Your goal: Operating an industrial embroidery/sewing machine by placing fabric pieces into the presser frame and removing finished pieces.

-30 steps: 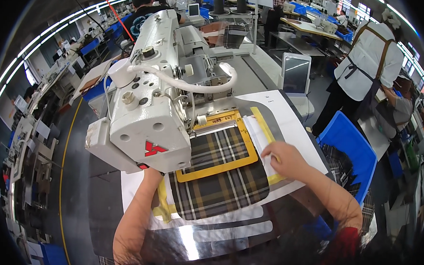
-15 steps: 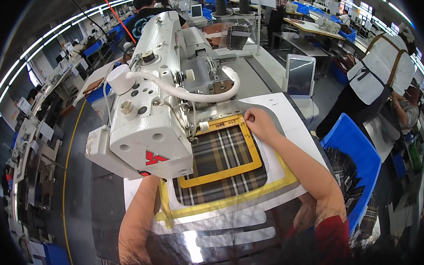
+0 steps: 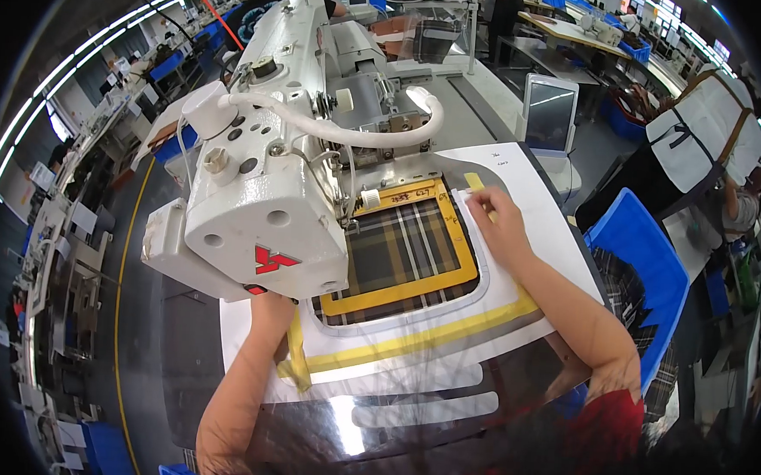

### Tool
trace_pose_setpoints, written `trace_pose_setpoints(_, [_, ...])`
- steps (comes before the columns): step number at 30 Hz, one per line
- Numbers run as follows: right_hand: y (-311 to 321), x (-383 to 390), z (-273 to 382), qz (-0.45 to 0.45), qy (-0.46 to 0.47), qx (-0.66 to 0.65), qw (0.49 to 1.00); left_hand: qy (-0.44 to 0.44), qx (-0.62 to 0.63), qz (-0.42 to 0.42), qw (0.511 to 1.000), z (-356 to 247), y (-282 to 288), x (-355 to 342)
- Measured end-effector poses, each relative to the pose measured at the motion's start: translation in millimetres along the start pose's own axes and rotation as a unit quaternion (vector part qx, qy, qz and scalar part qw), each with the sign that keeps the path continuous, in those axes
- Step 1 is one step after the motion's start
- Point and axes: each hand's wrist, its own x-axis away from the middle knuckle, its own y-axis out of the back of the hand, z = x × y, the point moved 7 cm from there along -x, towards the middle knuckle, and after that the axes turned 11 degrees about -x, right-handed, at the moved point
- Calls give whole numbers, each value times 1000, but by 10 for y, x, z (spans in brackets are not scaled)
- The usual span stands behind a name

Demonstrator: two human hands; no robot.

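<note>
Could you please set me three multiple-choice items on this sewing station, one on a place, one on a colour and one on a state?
1. Where does the right hand rest?
A. on the right edge of the yellow frame
B. on the blue bin
C. on the small screen

2. What colour is the sewing machine?
A. green
B. white
C. black

3. How does the plaid fabric lie?
A. crumpled in a heap
B. rolled up
C. flat inside the frame

Answers: 1 A, its fingers lie on the frame's right side; 2 B, the housing is white with a red mark; 3 C, the plaid shows smooth within the yellow border. The left hand is hidden under the machine.
</note>
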Motion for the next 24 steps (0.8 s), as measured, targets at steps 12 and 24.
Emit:
trace_pose_setpoints(12, [-123,1028,807,219,244,183,927,-251,-36,96,963,-1356,458,654])
trace_pose_setpoints(24, [-158,1064,829,217,268,233,909,-259,-46,127,957,-1336,400,664])
